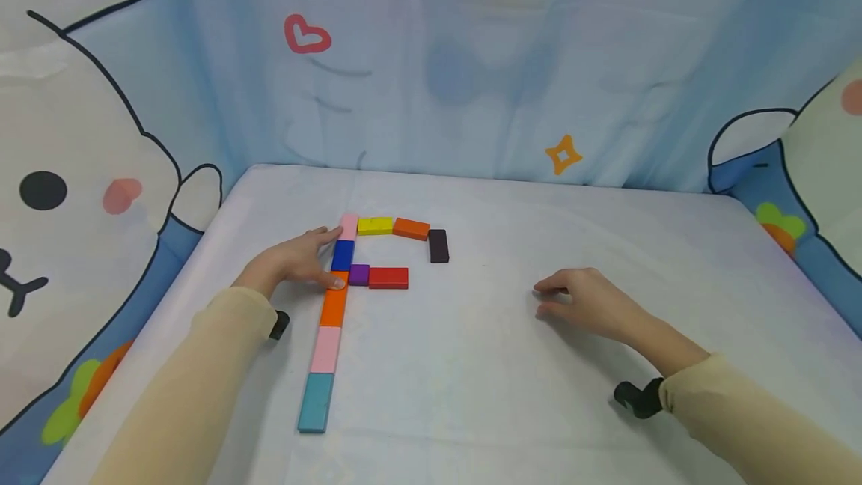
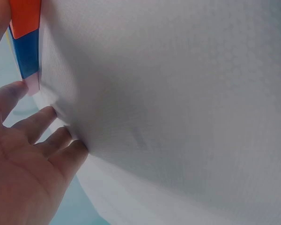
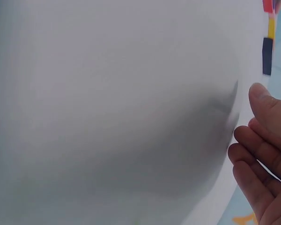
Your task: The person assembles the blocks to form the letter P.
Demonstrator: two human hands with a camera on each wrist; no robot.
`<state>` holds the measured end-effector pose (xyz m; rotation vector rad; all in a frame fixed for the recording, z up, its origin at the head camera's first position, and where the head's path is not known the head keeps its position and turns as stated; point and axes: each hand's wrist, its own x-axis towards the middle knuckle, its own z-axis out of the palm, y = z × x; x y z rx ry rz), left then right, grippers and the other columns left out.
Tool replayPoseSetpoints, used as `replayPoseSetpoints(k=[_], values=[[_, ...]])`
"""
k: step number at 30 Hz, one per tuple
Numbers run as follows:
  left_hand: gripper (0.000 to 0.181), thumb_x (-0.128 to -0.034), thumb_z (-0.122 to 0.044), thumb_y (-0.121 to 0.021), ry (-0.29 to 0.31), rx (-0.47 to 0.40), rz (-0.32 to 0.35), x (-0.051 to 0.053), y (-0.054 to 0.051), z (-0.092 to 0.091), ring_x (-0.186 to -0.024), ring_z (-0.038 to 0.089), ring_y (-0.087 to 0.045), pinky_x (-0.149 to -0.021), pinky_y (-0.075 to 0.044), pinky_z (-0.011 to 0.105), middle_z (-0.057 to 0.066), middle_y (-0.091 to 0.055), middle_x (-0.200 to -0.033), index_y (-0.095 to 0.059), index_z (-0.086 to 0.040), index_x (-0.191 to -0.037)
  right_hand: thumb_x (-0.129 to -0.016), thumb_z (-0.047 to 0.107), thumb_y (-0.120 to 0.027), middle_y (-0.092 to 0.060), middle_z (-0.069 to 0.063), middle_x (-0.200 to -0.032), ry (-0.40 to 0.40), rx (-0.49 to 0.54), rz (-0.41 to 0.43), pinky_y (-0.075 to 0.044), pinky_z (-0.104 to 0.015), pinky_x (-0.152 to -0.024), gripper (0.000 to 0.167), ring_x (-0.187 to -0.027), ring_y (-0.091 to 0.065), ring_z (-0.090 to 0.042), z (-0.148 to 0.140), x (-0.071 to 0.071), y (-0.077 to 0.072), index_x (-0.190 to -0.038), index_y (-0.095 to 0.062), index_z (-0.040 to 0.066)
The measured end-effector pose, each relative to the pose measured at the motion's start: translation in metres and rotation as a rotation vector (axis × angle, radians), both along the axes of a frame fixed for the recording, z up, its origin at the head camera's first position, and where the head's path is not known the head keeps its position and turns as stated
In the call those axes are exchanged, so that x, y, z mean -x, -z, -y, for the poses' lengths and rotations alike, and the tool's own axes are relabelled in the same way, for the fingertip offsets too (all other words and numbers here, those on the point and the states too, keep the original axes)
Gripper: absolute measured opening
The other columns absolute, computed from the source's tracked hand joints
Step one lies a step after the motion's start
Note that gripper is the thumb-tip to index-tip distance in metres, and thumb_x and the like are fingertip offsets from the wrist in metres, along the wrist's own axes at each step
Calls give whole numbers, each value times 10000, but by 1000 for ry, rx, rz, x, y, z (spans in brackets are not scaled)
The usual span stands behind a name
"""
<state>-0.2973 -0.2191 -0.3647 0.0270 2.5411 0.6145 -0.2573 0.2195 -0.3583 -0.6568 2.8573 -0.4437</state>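
Observation:
A column of flat blocks runs down the white table: pink [image 1: 348,227], blue [image 1: 343,255], orange [image 1: 333,311], another pink [image 1: 326,350] and teal [image 1: 316,404]. My left hand [image 1: 291,259] touches it with spread fingers, a fingertip at the upper pink block and the thumb on the orange. Right of the column's top lie a yellow block [image 1: 375,226], a second orange block [image 1: 411,228] and an upright dark block [image 1: 438,246]. Lower, a purple block [image 1: 359,275] meets a red one [image 1: 388,278]. Holding nothing, my right hand [image 1: 595,304] hovers at right, fingers loosely bent.
The white table [image 1: 471,380] ends at the back against a printed blue curtain [image 1: 431,126]. Dark wrist devices stick out below both sleeves, one by the left wrist [image 1: 279,325] and one by the right [image 1: 640,398].

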Motion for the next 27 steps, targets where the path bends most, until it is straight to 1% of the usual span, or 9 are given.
replayPoseSetpoints(k=[3,10,14,18,21,27], values=[[1031,-876,-367,-786,-4,-7,3,-1,1,1,-1586,430,-72,-1209,-228,703,162,-48,-1732,-123,-248,-1657,-890,212,-791,-749,-156,-1189,2,-3,-9,-558,-539,-972,372,-1148,-679,-372,-15,-5,0,-1199,-739,11],[1040,-871,-359,-792,-7,-18,5,-1,2,2,-1586,433,-63,-1213,-210,704,170,-44,-1730,-122,-238,-1657,-893,242,-789,-732,-173,-1229,40,-23,-5,-540,-578,-986,407,-1191,-655,-405,-47,-13,1,-1227,-724,18],[1040,-872,-364,-789,-3,-15,3,-1,4,2,-1585,435,-65,-1211,-211,707,169,-44,-1730,-118,-240,-1657,-892,257,-788,-733,-194,-1214,28,-26,-31,-560,-571,-948,407,-1167,-666,-414,-64,-15,4,-1209,-728,10],[1038,-875,-363,-785,-1,-14,5,-1,3,2,-1583,440,-67,-1206,-219,711,169,-39,-1730,-113,-240,-1657,-893,264,-787,-744,-176,-1192,27,-24,-51,-578,-542,-919,404,-1121,-691,-384,-76,-17,5,-1204,-733,11],[1037,-876,-361,-784,1,-16,5,-1,3,2,-1582,442,-68,-1204,-223,712,168,-38,-1730,-113,-243,-1657,-900,274,-780,-745,-163,-1195,44,-29,-46,-569,-551,-939,412,-1121,-689,-376,-82,-19,6,-1216,-729,14],[1040,-874,-367,-785,3,-20,5,0,2,1,-1582,443,-73,-1206,-219,711,166,-40,-1731,-112,-247,-1658,-891,281,-792,-731,-198,-1209,90,-39,-36,-551,-600,-949,436,-1146,-663,-430,-96,-22,7,-1221,-724,4]])
